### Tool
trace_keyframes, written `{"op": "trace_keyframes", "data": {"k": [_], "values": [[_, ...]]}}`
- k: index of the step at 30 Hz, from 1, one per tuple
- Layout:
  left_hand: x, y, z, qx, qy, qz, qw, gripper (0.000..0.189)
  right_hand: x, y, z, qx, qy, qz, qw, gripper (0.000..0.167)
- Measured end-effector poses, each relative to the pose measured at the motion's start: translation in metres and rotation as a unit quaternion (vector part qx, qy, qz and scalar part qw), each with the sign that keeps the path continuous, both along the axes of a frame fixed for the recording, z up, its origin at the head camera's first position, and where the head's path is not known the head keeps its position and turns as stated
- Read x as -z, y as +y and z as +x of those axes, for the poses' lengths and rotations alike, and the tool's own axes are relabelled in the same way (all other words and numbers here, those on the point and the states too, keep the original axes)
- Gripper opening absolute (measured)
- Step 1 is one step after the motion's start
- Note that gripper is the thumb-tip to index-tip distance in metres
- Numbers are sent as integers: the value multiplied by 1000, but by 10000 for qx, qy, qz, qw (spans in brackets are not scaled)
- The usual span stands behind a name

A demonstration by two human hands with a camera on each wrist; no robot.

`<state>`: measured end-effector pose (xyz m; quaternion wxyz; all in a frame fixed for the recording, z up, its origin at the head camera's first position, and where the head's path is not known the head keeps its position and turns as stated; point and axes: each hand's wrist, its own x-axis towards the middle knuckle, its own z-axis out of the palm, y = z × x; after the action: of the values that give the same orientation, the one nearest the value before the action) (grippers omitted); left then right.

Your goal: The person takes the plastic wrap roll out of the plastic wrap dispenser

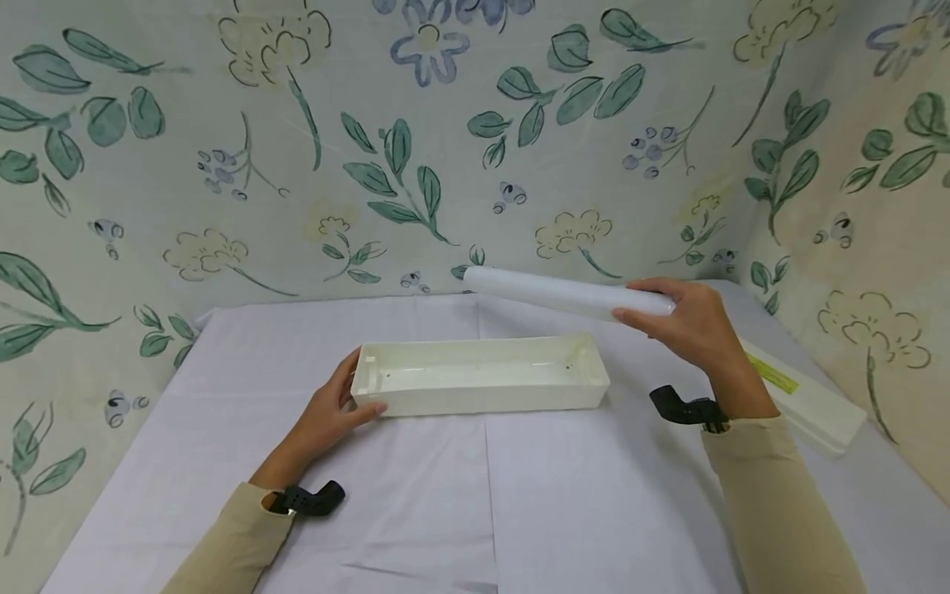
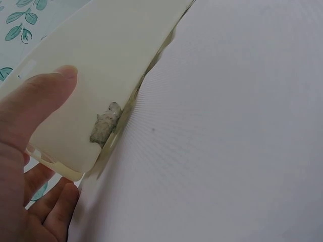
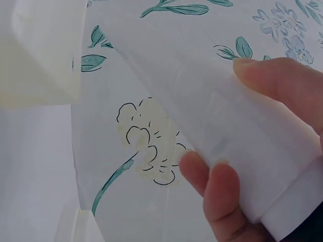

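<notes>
A long cream plastic box (image 1: 482,399), open at the top, lies lengthwise on the cloth. My left hand (image 1: 334,412) grips its left end, thumb on the front wall and fingers round the end. In the left wrist view a grey, rough patch (image 2: 105,124) marks the box wall near its lower edge. With my right hand (image 1: 686,322) I hold a long white roll (image 1: 552,290) by its right end, thumb on one side and fingers on the other. The roll is raised behind and above the box, its far end pointing left.
A long cream lid-like piece (image 1: 816,410) with a yellow label (image 1: 772,374) lies at the right, partly behind my right forearm. White cloth (image 1: 416,495) covers the table. Flower-printed fabric (image 1: 445,165) hangs at the back and sides.
</notes>
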<state>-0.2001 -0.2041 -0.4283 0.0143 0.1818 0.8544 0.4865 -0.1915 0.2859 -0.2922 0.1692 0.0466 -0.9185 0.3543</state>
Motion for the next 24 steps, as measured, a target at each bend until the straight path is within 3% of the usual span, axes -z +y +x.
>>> {"op": "trace_keyframes", "data": {"k": [9, 12, 17, 24], "values": [[-6, 3, 0, 7, -60, -3, 10000, 95, -1, 8, 1, 270, -69, 56, 9996, 59], [-1, 0, -2, 1, -74, 15, 10000, 94, -1, 9, 1, 287, -37, 43, 9996, 57], [-2, 0, -1, 14, -37, 37, 10000, 94, -2, 11, 1, 333, 8, 106, 9994, 57], [-25, 9, 12, -2, -121, -12, 9999, 92, -3, 15, 0, 380, -113, 184, 9990, 61]]}}
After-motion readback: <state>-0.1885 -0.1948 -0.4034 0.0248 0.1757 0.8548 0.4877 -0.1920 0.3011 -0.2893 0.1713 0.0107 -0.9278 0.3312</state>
